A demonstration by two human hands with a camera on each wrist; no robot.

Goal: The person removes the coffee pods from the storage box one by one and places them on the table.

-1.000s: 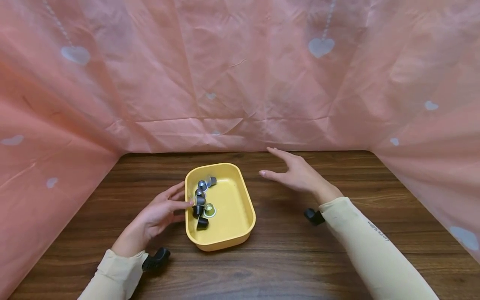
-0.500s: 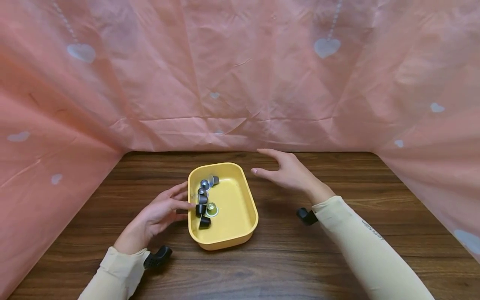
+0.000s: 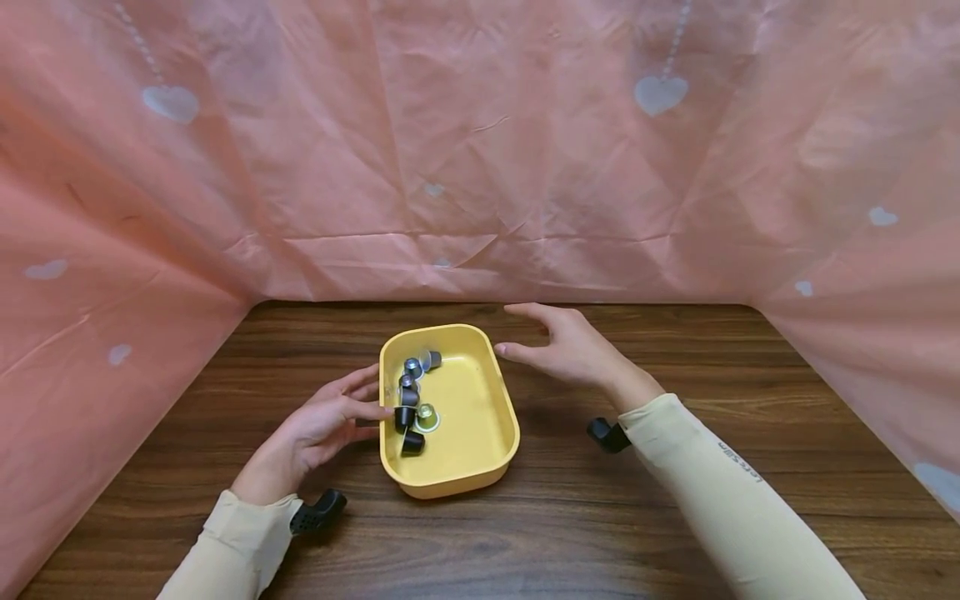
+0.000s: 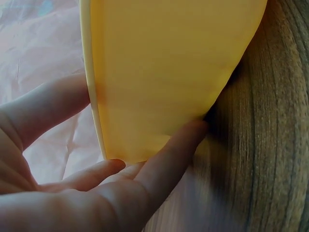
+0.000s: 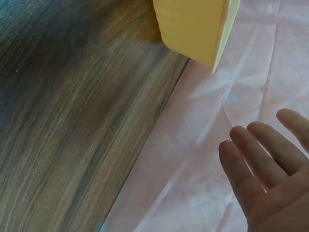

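A yellow plastic bin (image 3: 472, 417) holds several coffee capsules gathered along its left side: dark ones such as a black capsule (image 3: 412, 442), and a green capsule (image 3: 427, 416) beside them. My left hand (image 3: 318, 425) grips the bin's left side, with the thumb over the rim. Its other fingers lie against the outer wall (image 4: 145, 72), one reaching down to the base, as the left wrist view shows. My right hand (image 3: 573, 350), fingers apart and holding nothing, hovers beside the bin's right rim. In the right wrist view that hand (image 5: 270, 169) is apart from the bin.
The bin is over a dark wooden table (image 3: 570, 533). A pink curtain (image 3: 525, 167) with pale hearts encloses the back and both sides. Black wrist-worn devices, such as the left one (image 3: 318, 510), project from below both sleeves.
My right hand has moved left, closer to the bin's right rim. The left hand keeps its grip, and the whole view has shifted slightly.
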